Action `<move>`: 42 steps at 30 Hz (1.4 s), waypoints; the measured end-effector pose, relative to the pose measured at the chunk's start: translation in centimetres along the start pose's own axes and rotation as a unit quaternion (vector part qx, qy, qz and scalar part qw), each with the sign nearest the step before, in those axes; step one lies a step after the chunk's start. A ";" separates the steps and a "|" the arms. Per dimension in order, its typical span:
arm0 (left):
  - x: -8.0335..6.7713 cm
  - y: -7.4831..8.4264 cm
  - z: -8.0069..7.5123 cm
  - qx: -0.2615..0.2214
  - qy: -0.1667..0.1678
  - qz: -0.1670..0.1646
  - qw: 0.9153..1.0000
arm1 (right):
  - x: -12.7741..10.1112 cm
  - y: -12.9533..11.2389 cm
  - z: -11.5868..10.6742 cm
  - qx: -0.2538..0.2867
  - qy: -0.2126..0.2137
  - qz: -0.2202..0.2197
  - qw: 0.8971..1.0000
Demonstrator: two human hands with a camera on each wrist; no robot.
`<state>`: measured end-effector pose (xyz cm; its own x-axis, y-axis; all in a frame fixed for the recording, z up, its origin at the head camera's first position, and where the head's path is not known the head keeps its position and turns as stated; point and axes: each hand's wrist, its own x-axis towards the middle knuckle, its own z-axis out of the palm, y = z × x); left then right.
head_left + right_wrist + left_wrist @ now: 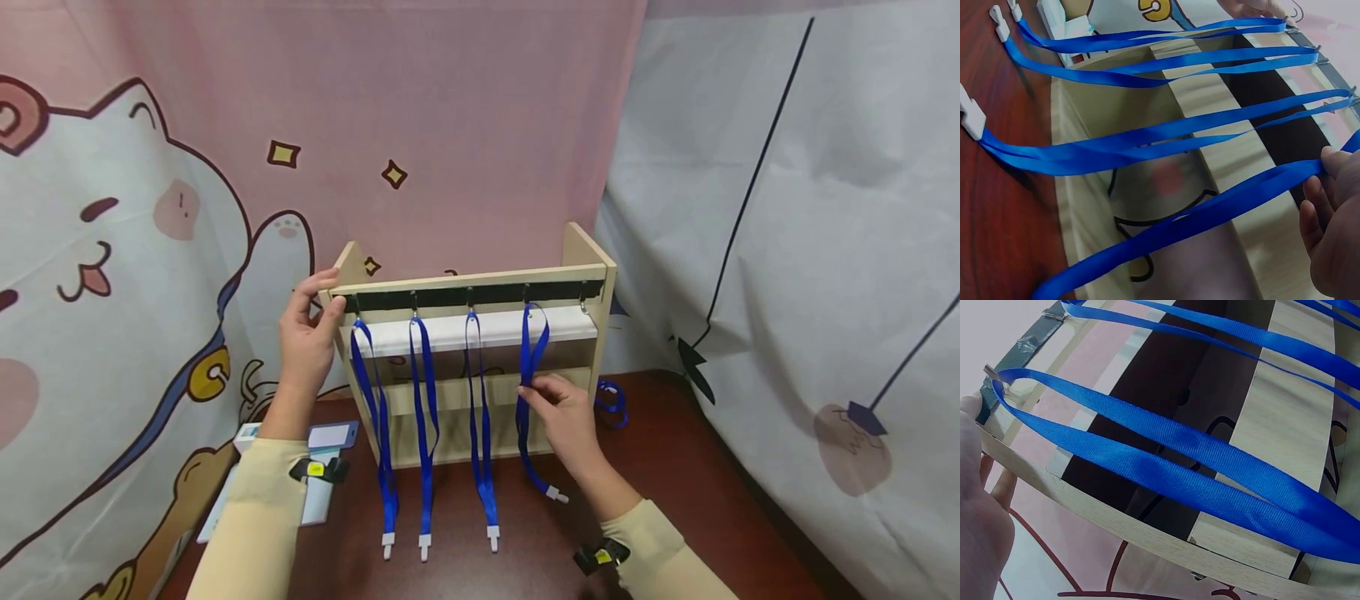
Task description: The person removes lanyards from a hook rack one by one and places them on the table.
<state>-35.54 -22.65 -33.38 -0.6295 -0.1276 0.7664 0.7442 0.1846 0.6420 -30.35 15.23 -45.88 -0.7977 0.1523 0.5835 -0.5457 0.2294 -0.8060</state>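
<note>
A light wooden rack (577,250) stands on the dark red table, with a black strip of hooks along its top rail. Several blue lanyards (426,433) with white clips hang from the hooks. My left hand (318,312) grips the rack's upper left corner, thumb on the front by the first hook; the left wrist view shows this hand (979,512) at the rail beside the first lanyard (1179,462). My right hand (534,390) pinches the rightmost hanging lanyard (525,437) midway down its length. The right wrist view shows those fingers (1335,165) pinching the strap (1210,209). The rightmost hook (583,307) is bare.
Another blue lanyard (613,402) lies on the table right of the rack. Card holders (332,435) and white cards lie at the left by my left forearm. Printed cloth hangs close behind and on both sides. Bare table (675,467) shows in front and to the right.
</note>
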 end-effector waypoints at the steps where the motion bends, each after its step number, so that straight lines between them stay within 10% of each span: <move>1: 0.0 0.0 0.0 0.000 0.000 -0.001 1.000 | 0.1 -0.1 -0.2 -0.004 0.001 -0.005 1.000; 27: 0.0 0.0 0.2 -0.002 0.001 0.000 1.000 | 3.0 -5.3 -4.0 0.015 0.084 -0.090 0.992; 42: -0.1 -0.3 0.0 -0.005 0.001 -0.001 1.000 | 4.1 -6.3 -8.5 -0.085 0.059 -0.138 0.985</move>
<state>-35.75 -22.66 -33.63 -0.6301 -0.1296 0.7656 0.7456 0.1743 0.6431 -27.95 22.57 -37.57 -0.5841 0.1710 0.7935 -0.6783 0.4340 -0.5929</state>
